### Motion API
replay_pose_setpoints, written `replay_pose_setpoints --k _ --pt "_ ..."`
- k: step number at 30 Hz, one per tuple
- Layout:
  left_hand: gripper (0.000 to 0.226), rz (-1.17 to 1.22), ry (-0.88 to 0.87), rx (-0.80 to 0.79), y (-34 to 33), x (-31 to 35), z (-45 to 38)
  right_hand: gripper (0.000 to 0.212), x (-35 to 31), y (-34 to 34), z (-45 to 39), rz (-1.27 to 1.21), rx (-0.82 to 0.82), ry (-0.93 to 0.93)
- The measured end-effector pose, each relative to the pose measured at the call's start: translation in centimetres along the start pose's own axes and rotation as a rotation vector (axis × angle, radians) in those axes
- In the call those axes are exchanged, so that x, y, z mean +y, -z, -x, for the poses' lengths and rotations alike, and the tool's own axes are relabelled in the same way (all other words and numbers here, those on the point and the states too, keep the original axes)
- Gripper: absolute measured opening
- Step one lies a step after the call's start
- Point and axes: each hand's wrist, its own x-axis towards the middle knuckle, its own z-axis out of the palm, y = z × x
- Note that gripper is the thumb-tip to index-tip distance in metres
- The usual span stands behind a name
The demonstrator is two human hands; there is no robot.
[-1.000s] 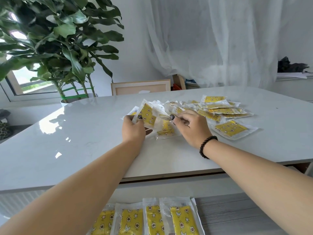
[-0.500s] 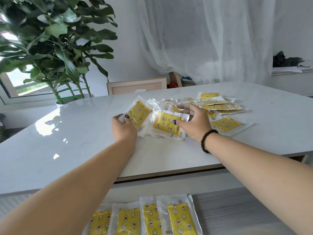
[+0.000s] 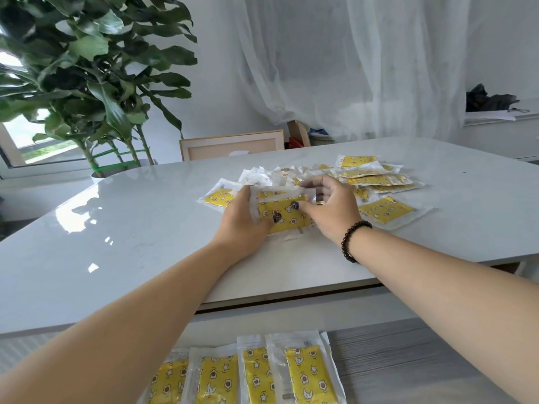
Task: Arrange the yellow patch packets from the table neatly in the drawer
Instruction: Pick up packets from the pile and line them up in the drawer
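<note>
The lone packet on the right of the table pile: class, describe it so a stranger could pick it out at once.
Start at the white table and find the heap of yellow packets beyond the right hand. Just right of that hand's wrist, nearer the table's front edge, lies the lone packet. Unlike its overlapping neighbours, it lies flat, face up and apart from the heap.

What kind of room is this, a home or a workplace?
Probably a home room, perhaps a dining or living area: a white table, a large potted plant by a window, and a sheer curtain.
</note>
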Motion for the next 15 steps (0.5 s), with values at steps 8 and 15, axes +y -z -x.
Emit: replay_pose_setpoints --k 8,15 --pt "0.016 0.517 0.371 0.433 1.0 -2.2 -1.3 0.046 0.4 -0.3 -0.6 0.128 -0.065 -0.132" --pt "0.025 0.605 0.521 0.646 1.6 -2.7 -1.9 0.069 -0.3 -1.4 0.8 0.713 -0.603 0.104"
